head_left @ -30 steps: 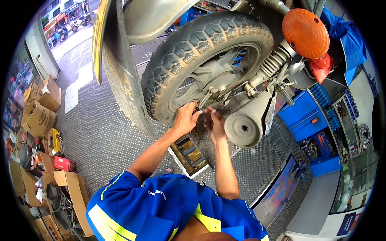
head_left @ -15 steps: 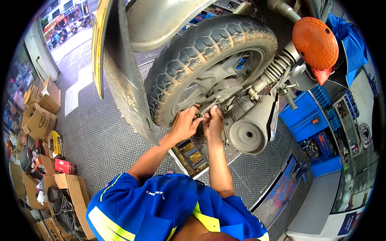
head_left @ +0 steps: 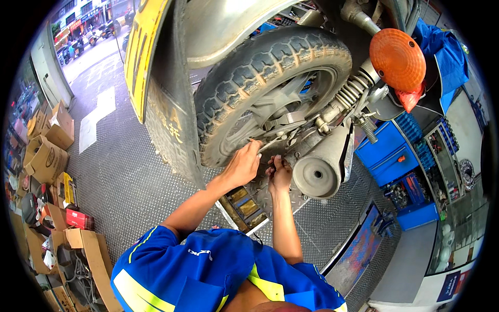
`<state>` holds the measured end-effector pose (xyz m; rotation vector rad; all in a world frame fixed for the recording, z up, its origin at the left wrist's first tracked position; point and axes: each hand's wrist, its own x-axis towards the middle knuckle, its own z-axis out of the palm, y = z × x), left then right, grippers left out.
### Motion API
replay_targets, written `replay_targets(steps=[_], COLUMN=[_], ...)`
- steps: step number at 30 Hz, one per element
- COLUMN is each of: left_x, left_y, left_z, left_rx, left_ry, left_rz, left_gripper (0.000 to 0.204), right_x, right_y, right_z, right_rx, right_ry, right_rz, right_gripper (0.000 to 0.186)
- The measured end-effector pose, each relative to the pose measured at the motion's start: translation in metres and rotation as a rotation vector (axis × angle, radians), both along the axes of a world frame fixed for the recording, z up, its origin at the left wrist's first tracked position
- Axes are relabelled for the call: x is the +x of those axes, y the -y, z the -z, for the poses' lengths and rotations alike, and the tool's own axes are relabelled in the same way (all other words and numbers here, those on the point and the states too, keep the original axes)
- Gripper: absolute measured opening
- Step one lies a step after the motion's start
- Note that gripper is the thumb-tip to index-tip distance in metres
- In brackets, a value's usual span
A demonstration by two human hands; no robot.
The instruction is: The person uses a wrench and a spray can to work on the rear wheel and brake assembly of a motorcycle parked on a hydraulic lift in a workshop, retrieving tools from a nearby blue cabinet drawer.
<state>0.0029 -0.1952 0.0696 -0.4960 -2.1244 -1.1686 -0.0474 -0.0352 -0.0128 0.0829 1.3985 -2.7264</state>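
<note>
A motorcycle's rear wheel (head_left: 270,65) with a dusty, knobbly tyre stands in front of me. My left hand (head_left: 243,164) is closed at the wheel's lower edge, its fingertips on the end of a thin metal rod (head_left: 270,144) running toward the hub. To its right, my right hand (head_left: 280,176) is a little apart from the rod, with its fingers curled; a small dark thing may be between them, too small to name. The grey exhaust muffler (head_left: 316,176) with its round end sits just right of that hand. Below both hands lies an open tray (head_left: 250,224) with yellowish compartments.
A hanging mudguard (head_left: 174,135) and yellow plate (head_left: 143,57) stand left of the wheel. An orange turn signal (head_left: 397,60) and a coil-spring shock absorber (head_left: 353,92) are on the right. Cardboard boxes (head_left: 47,160) line the left side; a blue tool cabinet (head_left: 387,153) stands at right.
My right hand has drawn back from the rod, down and to the right, away from my left hand. My left hand stays by the rod. The view has shifted slightly.
</note>
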Motion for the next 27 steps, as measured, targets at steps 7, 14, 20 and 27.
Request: replay_targets(steps=[7,14,20,27], left_x=[-0.025,-0.038,-0.037,-0.034], left_y=[-0.018,-0.034,-0.035,-0.078], left_z=[-0.005,0.029,0.030,0.048], left_rx=[-0.106,0.210,0.307,0.413], left_ry=[0.240,0.140,0.146,0.133], left_rz=[-0.063,0.003,0.037,-0.056], left_gripper=[0.032,0.040,0.044,0.033], right_x=[0.010,0.005,0.007,-0.009], right_y=[-0.027,-0.033,-0.032,-0.040], right_z=[0.006,0.013,0.012,0.035], right_rx=[0.052,0.055,0.096,0.091], right_ry=[0.119,0.111,0.127,0.044], right_rz=[0.044,0.022,0.018,-0.007], right_gripper=[0.010,0.014,0.014,0.012])
